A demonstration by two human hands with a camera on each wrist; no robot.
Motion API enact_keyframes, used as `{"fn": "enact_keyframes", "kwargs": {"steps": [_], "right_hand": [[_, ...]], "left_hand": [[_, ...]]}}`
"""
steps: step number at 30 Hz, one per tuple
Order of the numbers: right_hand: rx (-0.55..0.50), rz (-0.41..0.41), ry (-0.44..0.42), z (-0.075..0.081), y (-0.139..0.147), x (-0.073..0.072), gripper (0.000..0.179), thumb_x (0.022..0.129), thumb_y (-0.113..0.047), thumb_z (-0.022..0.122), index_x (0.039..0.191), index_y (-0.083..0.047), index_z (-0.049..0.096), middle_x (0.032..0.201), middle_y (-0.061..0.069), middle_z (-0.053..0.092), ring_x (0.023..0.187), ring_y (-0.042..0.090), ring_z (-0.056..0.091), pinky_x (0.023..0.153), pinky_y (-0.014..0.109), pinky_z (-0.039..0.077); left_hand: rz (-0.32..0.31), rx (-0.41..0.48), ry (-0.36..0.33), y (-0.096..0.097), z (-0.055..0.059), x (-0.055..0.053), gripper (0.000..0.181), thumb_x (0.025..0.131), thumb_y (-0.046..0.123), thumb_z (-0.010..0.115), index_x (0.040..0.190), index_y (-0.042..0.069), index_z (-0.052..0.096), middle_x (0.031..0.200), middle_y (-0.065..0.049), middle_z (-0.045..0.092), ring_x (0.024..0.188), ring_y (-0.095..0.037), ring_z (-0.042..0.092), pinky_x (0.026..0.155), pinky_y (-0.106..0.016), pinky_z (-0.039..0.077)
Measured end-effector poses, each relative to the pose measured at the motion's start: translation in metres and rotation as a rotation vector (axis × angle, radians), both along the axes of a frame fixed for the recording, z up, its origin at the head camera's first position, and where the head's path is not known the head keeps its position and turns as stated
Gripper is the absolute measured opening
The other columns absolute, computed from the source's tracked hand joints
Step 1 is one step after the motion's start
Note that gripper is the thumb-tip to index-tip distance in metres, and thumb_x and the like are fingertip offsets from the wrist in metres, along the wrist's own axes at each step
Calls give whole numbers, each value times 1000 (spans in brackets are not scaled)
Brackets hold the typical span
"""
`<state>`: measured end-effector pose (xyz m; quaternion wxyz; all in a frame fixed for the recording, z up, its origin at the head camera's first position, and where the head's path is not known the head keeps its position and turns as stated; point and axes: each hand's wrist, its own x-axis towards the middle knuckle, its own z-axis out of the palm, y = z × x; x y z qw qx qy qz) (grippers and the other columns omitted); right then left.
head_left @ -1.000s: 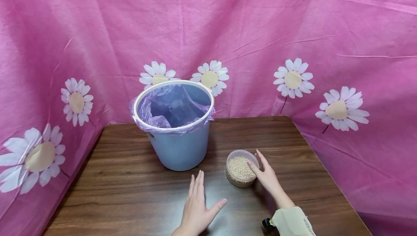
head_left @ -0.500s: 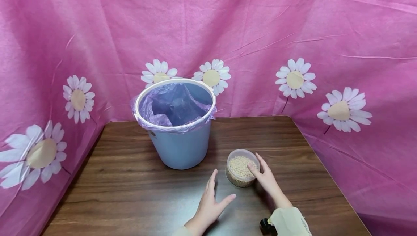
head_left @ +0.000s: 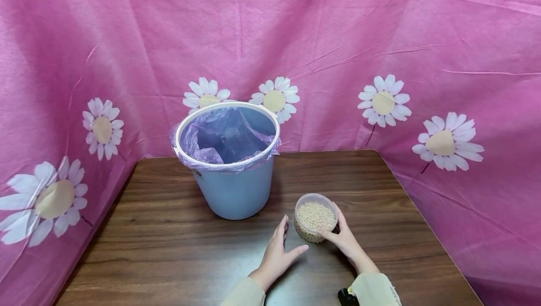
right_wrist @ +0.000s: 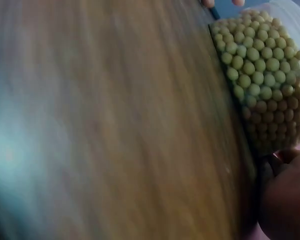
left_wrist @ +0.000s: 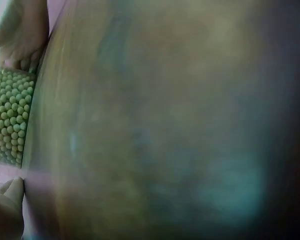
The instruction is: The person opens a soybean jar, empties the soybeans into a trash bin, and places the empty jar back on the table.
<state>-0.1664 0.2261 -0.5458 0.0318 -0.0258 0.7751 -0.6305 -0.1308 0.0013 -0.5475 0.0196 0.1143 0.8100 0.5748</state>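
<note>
A round clear plastic tub [head_left: 301,228] of pale soybeans [head_left: 314,216] stands on the wooden table, right of the middle. My right hand [head_left: 346,240] grips it from the right, with the thumb on the near side and the fingers round the far right side, partly hidden. On the tub's left, my left hand [head_left: 276,254] is held with fingers extended and thumb apart, a small gap away. The left wrist view shows the soybeans [left_wrist: 12,117] between both hands. In the right wrist view the tub's beans [right_wrist: 262,70] are seen close up, beside my right hand [right_wrist: 287,200].
A blue bucket [head_left: 236,193] with a white rim and a purple plastic bag lining stands left of the tub, farther back. Pink cloth [head_left: 329,38] printed with daisies hangs round the brown wooden table [head_left: 160,235]. A small black object [head_left: 347,296] sits by the right sleeve.
My left hand has moved right, close to the tub. My right thumb has shifted from over the beans down to the tub's near side.
</note>
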Motion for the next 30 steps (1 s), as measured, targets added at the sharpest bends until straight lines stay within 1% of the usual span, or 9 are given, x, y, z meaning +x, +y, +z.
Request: {"fn": "enact_keyframes", "kwargs": {"steps": [2,4,9,16,19,23,25,28,30], "right_hand": [[1,1,4,-3,-2,0,105,79,-2,77,158,-4,7,162,28,8,149,43,4,117,65,3],[0,-3,4,-4,-3,1,109,76,-2,79,158,-5,7,163,27,8,149,42,4,116,65,2],[-16,-9,10,-5,-5,-1,109,75,-1,80,158,-7,9,163,25,10,148,41,8,116,65,3],[-28,-11,15,-6,-4,-1,108,75,-5,81,158,-11,11,163,21,13,148,38,11,117,63,5],[-23,-9,41,-6,-4,1,109,74,-4,83,157,-12,14,160,21,19,144,35,19,116,52,14],[-21,-14,72,-6,-5,1,107,72,-3,85,156,-12,19,158,20,26,139,27,28,109,25,22],[-29,-17,76,-6,-5,1,106,72,-2,85,156,-13,20,157,19,28,138,22,29,105,15,23],[-29,-22,88,-7,-6,2,105,72,-1,85,155,-12,23,156,19,30,134,14,32,101,8,23],[-28,-26,94,-8,-7,2,104,71,-1,85,155,-13,25,155,18,32,133,11,34,100,7,24]], "left_hand": [[-8,-12,12,1,-1,-4,97,85,40,77,155,-1,23,154,-22,38,138,-38,44,111,-47,39],[-11,-42,7,2,-1,-6,96,85,41,76,155,1,24,155,-20,39,139,-38,43,112,-50,38],[6,-133,-20,6,-1,-9,92,83,45,77,154,8,32,155,-17,41,141,-38,40,113,-58,33],[46,-140,-29,12,0,-12,91,80,45,79,153,11,36,152,-18,45,138,-40,42,112,-59,35],[32,-164,-32,14,-1,-12,94,80,44,80,154,10,34,153,-18,43,139,-41,41,112,-59,34],[5,-188,-30,15,-2,-11,95,80,41,81,155,8,31,155,-18,40,141,-41,39,113,-59,33],[-7,-193,-22,15,-2,-11,96,81,41,80,155,7,30,155,-18,39,141,-41,39,113,-59,32],[-23,-204,-7,14,-2,-10,97,81,42,79,155,5,28,156,-19,38,141,-42,38,113,-59,32],[-27,-204,-12,14,-2,-10,98,82,43,78,156,6,27,157,-19,37,141,-42,38,113,-59,32]]}}
